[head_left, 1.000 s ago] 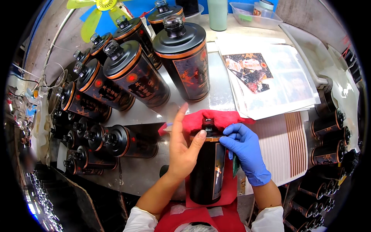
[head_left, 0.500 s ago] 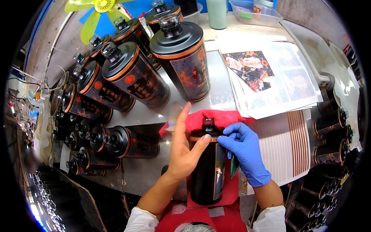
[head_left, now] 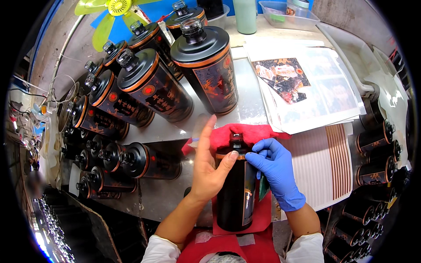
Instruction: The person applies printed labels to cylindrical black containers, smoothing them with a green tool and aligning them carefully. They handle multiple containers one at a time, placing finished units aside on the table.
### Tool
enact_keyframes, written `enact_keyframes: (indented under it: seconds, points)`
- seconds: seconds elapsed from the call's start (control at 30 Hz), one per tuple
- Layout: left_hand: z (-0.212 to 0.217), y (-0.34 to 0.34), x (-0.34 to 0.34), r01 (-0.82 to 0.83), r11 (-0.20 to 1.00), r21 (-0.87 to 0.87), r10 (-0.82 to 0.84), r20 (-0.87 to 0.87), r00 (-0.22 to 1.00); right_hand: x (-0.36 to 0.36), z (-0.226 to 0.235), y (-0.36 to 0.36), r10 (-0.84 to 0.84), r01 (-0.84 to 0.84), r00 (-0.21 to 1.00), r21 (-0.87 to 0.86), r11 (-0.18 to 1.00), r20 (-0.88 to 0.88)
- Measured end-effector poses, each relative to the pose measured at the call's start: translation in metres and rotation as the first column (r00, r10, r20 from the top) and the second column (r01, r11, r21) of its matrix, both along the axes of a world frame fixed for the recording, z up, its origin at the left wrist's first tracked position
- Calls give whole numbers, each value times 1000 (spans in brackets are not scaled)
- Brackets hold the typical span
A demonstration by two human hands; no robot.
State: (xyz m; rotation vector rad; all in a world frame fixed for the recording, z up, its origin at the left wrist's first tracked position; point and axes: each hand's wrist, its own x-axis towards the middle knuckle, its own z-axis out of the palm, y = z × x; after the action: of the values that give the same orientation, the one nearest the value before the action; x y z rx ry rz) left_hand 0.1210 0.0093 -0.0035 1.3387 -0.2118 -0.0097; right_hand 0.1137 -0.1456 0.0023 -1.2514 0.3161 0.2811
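Note:
A black bottle (head_left: 236, 197) with a clear glass neck and a thin orange band stands close to me against a red apron. The thumb of my bare left hand (head_left: 208, 171) presses on the band, its palm along the bottle's left side and its index finger pointing up. My right hand (head_left: 276, 175), in a blue glove, has thumb and index finger closed at the band's right end. From beneath its curled fingers a dark green flat piece (head_left: 264, 188) sticks out beside the bottle. What the fingertips pinch is too small to make out.
Several decorated black bottles (head_left: 204, 70) stand at the left and back of the metal table. A red cloth (head_left: 258, 130) lies behind my bottle. Printed sheets (head_left: 324, 87) and a striped sheet (head_left: 320, 166) lie right. Behind are a green fan (head_left: 118, 6) and a pale green cylinder (head_left: 244, 17).
Almost nothing differs. My right hand has shifted very slightly left along the band, while my left hand and the bottle hold their places.

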Motion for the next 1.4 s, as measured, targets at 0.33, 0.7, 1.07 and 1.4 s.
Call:
enact_keyframes:
  seconds: [0.33,0.7,1.07,1.4]
  points:
    - [-1,-4,0,-147,910,388,162,-6,987,-3,-3,-11,-125,125,992,43,991,-1]
    - [18,3,-113,-239,476,847,-315,417,852,-47,3,-68,-339,372,913,-127,919,226]
    - [-10,14,-128,-159,420,894,-297,301,906,-28,23,2,72,185,913,-565,804,402]
    - [-21,43,-134,-37,505,862,-319,227,920,-33,9,-14,-52,232,909,-400,886,413]
